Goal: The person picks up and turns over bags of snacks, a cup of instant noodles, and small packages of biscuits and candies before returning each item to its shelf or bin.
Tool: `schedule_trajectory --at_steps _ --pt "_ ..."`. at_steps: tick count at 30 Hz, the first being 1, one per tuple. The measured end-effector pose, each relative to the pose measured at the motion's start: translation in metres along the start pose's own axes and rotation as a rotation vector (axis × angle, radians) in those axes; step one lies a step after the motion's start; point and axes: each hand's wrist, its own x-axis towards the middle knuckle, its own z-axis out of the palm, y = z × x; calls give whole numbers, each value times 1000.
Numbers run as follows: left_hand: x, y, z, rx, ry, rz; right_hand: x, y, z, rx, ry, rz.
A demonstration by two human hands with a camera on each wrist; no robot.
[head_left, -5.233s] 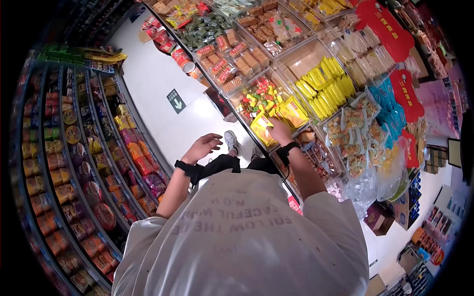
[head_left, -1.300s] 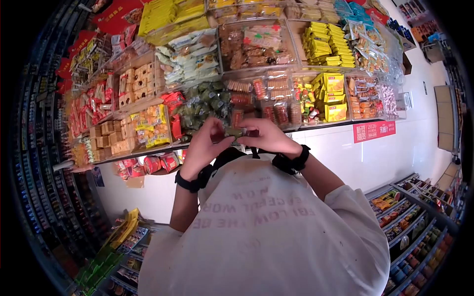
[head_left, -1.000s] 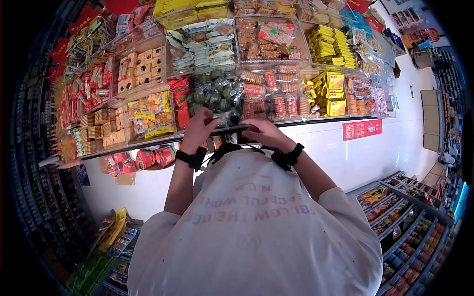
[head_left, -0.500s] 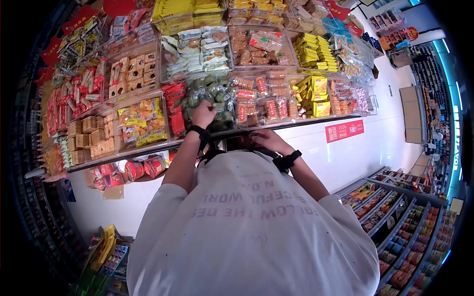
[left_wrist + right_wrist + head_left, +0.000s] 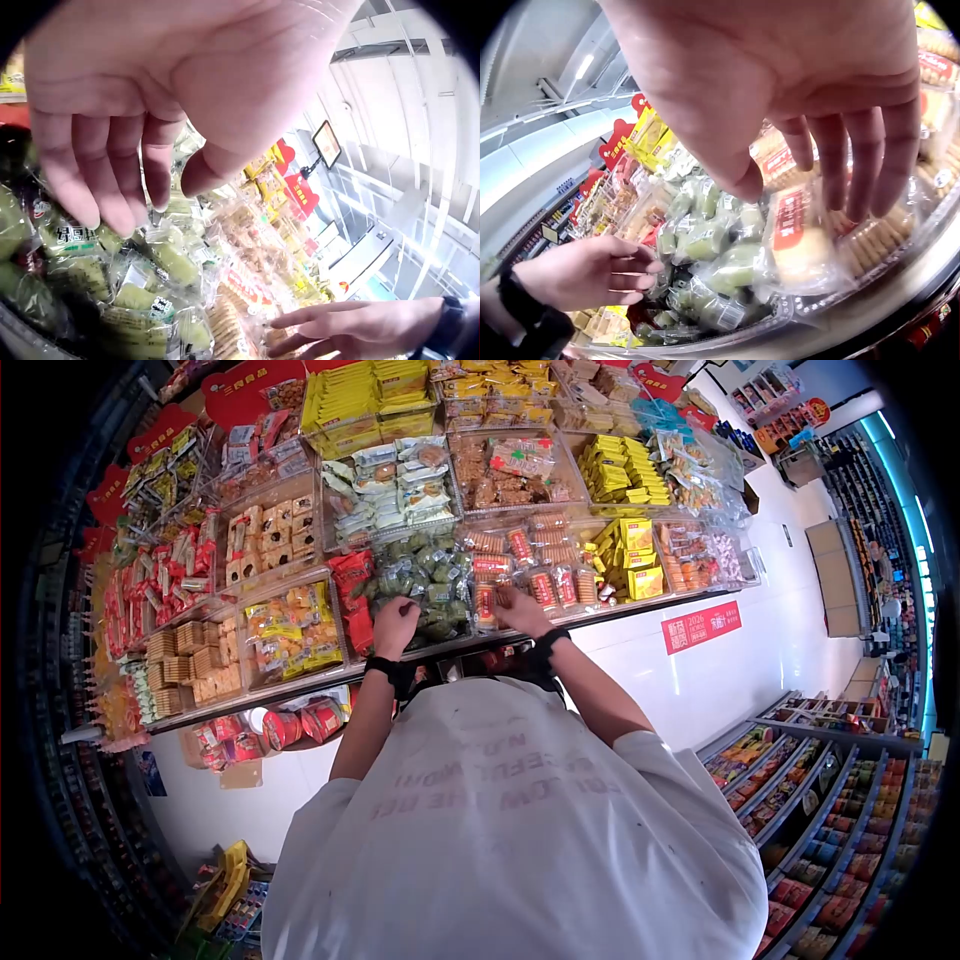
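Note:
My left hand hangs over the near left part of a bin of small green cakes in clear wrappers. In the left wrist view its loosely bent fingers point down at the green packets, with nothing between fingers and thumb. My right hand is over the neighbouring bin of round biscuits in clear packs with red labels. Its relaxed fingers hang close above a biscuit pack in the right wrist view, and no item shows in its grasp.
Red packets lie left of the green cakes, with orange and yellow packets farther left. Yellow packs fill a bin on the right. The display's dark front edge runs below both wrists.
Earlier, my right hand held a yellow packet; later both hands held a green packet, since released. My left hand reached into the green cakes, then drew back slightly; my right rose over the biscuits.

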Motion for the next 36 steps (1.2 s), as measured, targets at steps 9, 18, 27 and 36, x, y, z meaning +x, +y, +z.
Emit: schedule_trajectory --at_steps 9,18,27,36 --pt "-29 -2 -19 -403 -189 -40 27 -12 48 -364 -71 181" --pt "-54 67 -45 -633 -412 -224 -32 -52 -27 -79 26 -186" --pt "-61 148 -48 -911 -808 -68 -125 -121 -79 -178 234 -542" --pt "-79 161 -46 -998 -720 -16 -142 -109 -69 -59 443 -454"
